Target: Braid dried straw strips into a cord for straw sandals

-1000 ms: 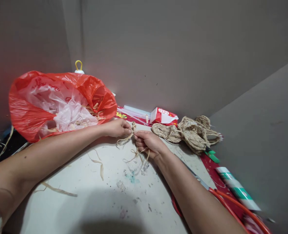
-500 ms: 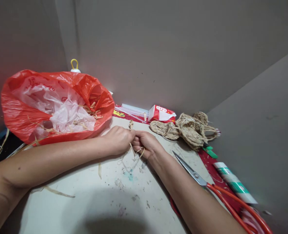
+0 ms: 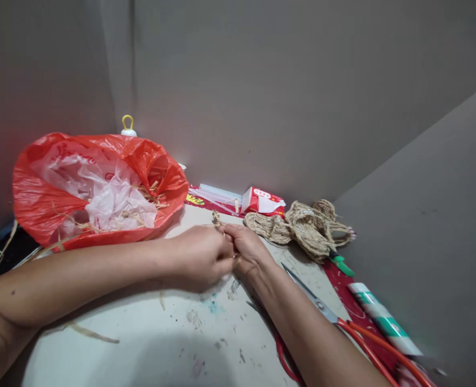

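My right hand (image 3: 249, 248) is closed in a pinch around a small twisted piece of straw cord (image 3: 216, 217), whose rough end sticks up past the fingertips. My left hand (image 3: 200, 257) is slightly blurred, its fingers curled and meeting the right hand's fingers. What the left fingers grip, perhaps a loose straw end, is hidden from me. Both hands are over the white board (image 3: 149, 333). Beside my right forearm lie large scissors (image 3: 320, 305) with orange handles, their blades apart. A second pair with red handles (image 3: 285, 360) is partly covered by that forearm.
A red plastic bag (image 3: 40, 185) holding white plastic and straw scraps stands at left. Coiled straw braid (image 3: 308, 231), a red tissue pack (image 3: 264, 201) and clear sticks (image 3: 217, 196) lie along the back. A green-and-white tube (image 3: 385, 318) is at right. Grey walls enclose the table.
My left hand has moved right and nearer, against the right hand's fingers. The loose straw ends that hung below are now covered. The whole view has shifted slightly.
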Demonstrator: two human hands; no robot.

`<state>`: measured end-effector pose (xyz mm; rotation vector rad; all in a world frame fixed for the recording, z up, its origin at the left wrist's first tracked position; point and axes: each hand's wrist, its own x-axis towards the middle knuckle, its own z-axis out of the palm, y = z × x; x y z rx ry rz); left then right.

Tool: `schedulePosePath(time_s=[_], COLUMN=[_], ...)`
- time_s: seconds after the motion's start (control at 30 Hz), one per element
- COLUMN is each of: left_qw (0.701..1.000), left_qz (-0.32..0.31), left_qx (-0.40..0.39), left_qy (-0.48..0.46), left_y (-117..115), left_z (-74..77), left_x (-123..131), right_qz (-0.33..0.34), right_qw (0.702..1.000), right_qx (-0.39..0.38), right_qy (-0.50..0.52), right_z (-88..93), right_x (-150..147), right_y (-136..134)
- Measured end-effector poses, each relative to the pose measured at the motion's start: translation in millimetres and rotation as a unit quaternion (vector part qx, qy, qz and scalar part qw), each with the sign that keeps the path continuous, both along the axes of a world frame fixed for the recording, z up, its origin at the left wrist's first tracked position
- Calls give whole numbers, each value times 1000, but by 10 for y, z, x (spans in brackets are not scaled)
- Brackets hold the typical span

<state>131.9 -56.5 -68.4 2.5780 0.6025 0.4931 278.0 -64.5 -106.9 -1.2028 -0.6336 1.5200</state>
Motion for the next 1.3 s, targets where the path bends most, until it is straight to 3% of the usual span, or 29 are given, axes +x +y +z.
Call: schedulePosePath(time_s=[0.03,0.1,0.17,0.2,0.33,0.47,0.67,0.8,0.97,1.3], left_qw=[995,953,909,893,875,877,920,926,911,847], left_qz=[42,144,198,188,126,108,112,101,91,94], left_qx=[-46,-148,-272,-355,-451,-451,-340,-330,-380,-517], left_qy=[-82,-221,-245,-202,-125,-127,-156,-152,-136,-78], left_y=[100,325,499,545,487,397,535,585,560,563], left_z=[34,41,-35,-92,-301,-369,-438,-464,-413,-382], left_x=[-16,-31,-22,-9,73,97,74,72,27,-29], right_qz=[3,15,31,39,71,85,127,162,171,182], right_qw=[1000,1000,999,999,997,995,990,985,978,961], right_qx=[6,15,18,19,24,29,26,21,28,53], right_qy=[4,8,4,0,-25,-41,-46,-60,-114,-201], right_z=[5,7,-4,-12,-50,-75,-44,12,38,-20], right_x=[17,36,36,33,23,39,91,129,139,85], right_y=[7,19,28,32,48,63,60,49,23,23])
